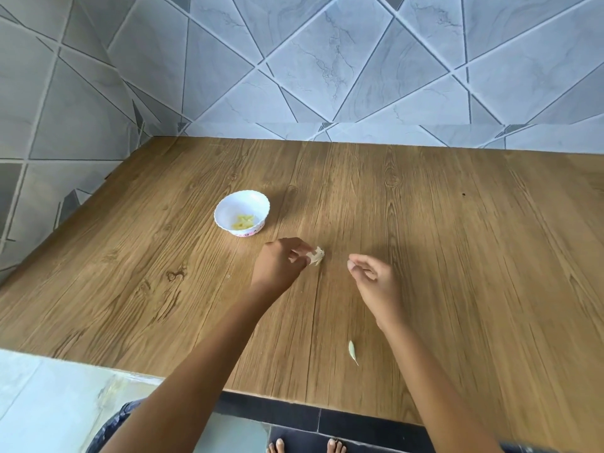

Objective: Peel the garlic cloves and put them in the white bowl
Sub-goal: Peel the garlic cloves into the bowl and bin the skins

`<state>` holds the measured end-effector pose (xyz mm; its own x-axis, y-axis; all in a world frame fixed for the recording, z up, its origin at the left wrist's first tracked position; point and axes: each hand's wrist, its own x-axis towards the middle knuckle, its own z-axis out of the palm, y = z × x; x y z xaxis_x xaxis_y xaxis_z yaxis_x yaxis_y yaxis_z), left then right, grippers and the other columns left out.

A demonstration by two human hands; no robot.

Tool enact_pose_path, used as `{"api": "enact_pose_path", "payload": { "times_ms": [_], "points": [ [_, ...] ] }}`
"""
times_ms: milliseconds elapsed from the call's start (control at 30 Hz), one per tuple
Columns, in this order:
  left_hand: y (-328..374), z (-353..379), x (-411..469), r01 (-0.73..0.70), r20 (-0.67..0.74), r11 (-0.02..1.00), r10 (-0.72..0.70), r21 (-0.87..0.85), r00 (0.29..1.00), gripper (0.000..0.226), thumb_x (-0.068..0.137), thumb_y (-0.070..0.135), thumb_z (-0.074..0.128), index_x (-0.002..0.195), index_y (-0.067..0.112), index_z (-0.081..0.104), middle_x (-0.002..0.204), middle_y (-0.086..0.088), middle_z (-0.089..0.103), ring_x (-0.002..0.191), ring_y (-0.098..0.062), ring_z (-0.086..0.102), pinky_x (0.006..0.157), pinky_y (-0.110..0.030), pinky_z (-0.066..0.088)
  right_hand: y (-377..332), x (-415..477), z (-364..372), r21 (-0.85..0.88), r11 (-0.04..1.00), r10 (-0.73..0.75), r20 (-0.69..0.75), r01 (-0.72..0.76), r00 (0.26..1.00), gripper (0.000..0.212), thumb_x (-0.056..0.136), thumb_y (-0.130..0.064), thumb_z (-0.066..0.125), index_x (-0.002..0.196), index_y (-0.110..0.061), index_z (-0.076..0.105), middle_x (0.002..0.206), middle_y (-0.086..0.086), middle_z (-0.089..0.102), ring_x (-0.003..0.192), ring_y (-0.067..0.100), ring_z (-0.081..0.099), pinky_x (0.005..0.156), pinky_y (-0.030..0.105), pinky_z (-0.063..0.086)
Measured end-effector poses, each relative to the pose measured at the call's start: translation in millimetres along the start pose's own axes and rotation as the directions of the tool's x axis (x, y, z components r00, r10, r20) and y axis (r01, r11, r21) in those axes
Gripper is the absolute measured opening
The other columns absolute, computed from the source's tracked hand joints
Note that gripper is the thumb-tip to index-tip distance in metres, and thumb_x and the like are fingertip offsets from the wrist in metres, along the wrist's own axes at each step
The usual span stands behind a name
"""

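Two bare hands work over a wood-grain table set against a grey tiled wall. Far left on the table, white bowl with scalloped rim, upright, pale yellow peeled garlic pieces lying in its bottom. Bowl sits up and left of the left hand, near but not touching it.

Left hand reaches forward, palm down, fingers curled together, thumb and fingertips pinched on a garlic clove. Clove sticks out at the right edge of that hand, past the fingertips, papery skin still on it, whitish-tan. It's low over the table; cannot tell whether it touches the surface.

Gap of bare table between the clove and the right hand. Right hand sits just right of the clove, apart from it, not touching. Its thumb and forefinger are pressed together at the tips, other fingers curled in; whether a scrap of skin is held between them is too small to tell.

Nearer the table's front edge, below the right hand and beside the right forearm, one loose piece of garlic skin lies flat on the wood, well apart from both hands and from the bowl.

Bottom of view: bare toes on dark floor tile.
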<state>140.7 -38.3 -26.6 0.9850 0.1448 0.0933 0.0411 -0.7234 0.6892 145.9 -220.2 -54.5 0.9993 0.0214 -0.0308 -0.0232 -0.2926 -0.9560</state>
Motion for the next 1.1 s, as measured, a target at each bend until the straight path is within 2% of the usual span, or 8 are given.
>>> {"api": "enact_pose_path", "payload": {
  "times_ms": [133, 300, 433, 600, 800, 933, 1033, 1100],
  "points": [
    [9, 4, -50, -0.159, 0.117, 0.986, 0.165, -0.053, 0.979, 0.016, 0.081, 0.006, 0.07, 0.094, 0.015, 0.074, 0.089, 0.008, 0.071, 0.074, -0.004, 0.065, 0.07, -0.013, 0.05, 16, -42, -13, -0.108, 0.989, -0.112, -0.063, 0.105, 0.992, 0.025, 0.092, -0.012, 0.06, 0.116, -0.01, 0.065, 0.109, -0.002, 0.068, 0.102, 0.009, 0.062, 0.085, 0.007, 0.042],
    [19, 16, -87, -0.434, 0.371, 0.9, 0.417, -0.041, 0.83, 0.019, 0.083, 0.003, 0.067, 0.099, 0.014, 0.073, 0.095, 0.005, 0.07, 0.073, 0.003, 0.057, 0.067, 0.0, 0.04, 38, -94, -22, -0.454, 0.865, -0.321, -0.176, 0.213, 0.93, 0.03, 0.088, -0.011, 0.066, 0.118, -0.008, 0.065, 0.117, 0.005, 0.067, 0.109, 0.018, 0.061, 0.091, 0.027, 0.046],
    [24, 23, -90, -0.613, 0.457, 0.788, 0.568, -0.059, 0.685, 0.025, 0.082, -0.001, 0.066, 0.102, 0.012, 0.072, 0.1, -0.002, 0.07, 0.081, -0.01, 0.066, 0.073, -0.012, 0.049, 48, -116, -18, -0.592, 0.794, -0.317, -0.212, 0.137, 0.924, 0.033, 0.084, -0.011, 0.069, 0.117, -0.006, 0.065, 0.126, 0.011, 0.062, 0.119, 0.03, 0.056, 0.099, 0.047, 0.046],
    [22, 28, -85, -0.707, 0.5, 0.706, 0.624, -0.031, 0.601, 0.012, 0.085, 0.003, 0.064, 0.092, 0.008, 0.073, 0.092, -0.005, 0.068, 0.083, -0.017, 0.065, 0.077, -0.03, 0.053, 43, -122, -18, -0.616, 0.782, -0.271, -0.197, 0.096, 0.942, 0.032, 0.089, -0.016, 0.063, 0.12, -0.008, 0.064, 0.133, 0.008, 0.057, 0.126, 0.027, 0.051, 0.104, 0.047, 0.042],
    [1, 13, -81, -0.643, 0.498, 0.762, 0.532, 0.07, 0.685, 0.014, 0.091, 0.004, 0.052, 0.101, 0.007, 0.063, 0.098, -0.008, 0.062, 0.088, -0.024, 0.061, 0.078, -0.035, 0.05, 28, -123, -4, -0.57, 0.819, -0.216, -0.193, 0.07, 0.957, 0.033, 0.093, -0.018, 0.058, 0.125, -0.01, 0.06, 0.135, 0.005, 0.055, 0.132, 0.022, 0.043, 0.108, 0.039, 0.037],
    [-38, -24, -72, -0.379, 0.339, 0.924, 0.371, -0.043, 0.865, 0.025, 0.088, -0.006, 0.051, 0.099, 0.008, 0.068, 0.097, -0.006, 0.065, 0.088, -0.018, 0.06, 0.077, -0.022, 0.044, 15, -119, 34, -0.555, 0.812, -0.297, -0.131, 0.178, 0.946, 0.033, 0.09, -0.015, 0.062, 0.123, -0.008, 0.062, 0.13, 0.008, 0.059, 0.127, 0.023, 0.049, 0.105, 0.04, 0.041],
    [-63, -52, -67, -0.165, 0.206, 0.976, 0.193, -0.143, 0.959, 0.007, 0.085, 0.0, 0.063, 0.083, 0.005, 0.069, 0.081, -0.005, 0.068, 0.075, -0.017, 0.063, 0.073, -0.03, 0.053, 6, -108, 68, -0.572, 0.783, -0.335, -0.056, 0.245, 0.94, 0.035, 0.086, -0.013, 0.064, 0.12, -0.005, 0.063, 0.126, 0.011, 0.061, 0.124, 0.029, 0.052, 0.103, 0.045, 0.043],
    [-72, -64, -67, -0.107, 0.156, 0.981, 0.133, -0.161, 0.979, 0.001, 0.08, -0.001, 0.068, 0.08, -0.002, 0.069, 0.073, -0.009, 0.07, 0.067, -0.021, 0.066, 0.069, -0.037, 0.057, 2, -100, 85, -0.607, 0.746, -0.355, -0.015, 0.274, 0.935, 0.037, 0.084, -0.014, 0.066, 0.119, -0.003, 0.063, 0.124, 0.014, 0.062, 0.12, 0.034, 0.054, 0.102, 0.047, 0.044]
  ]
}}
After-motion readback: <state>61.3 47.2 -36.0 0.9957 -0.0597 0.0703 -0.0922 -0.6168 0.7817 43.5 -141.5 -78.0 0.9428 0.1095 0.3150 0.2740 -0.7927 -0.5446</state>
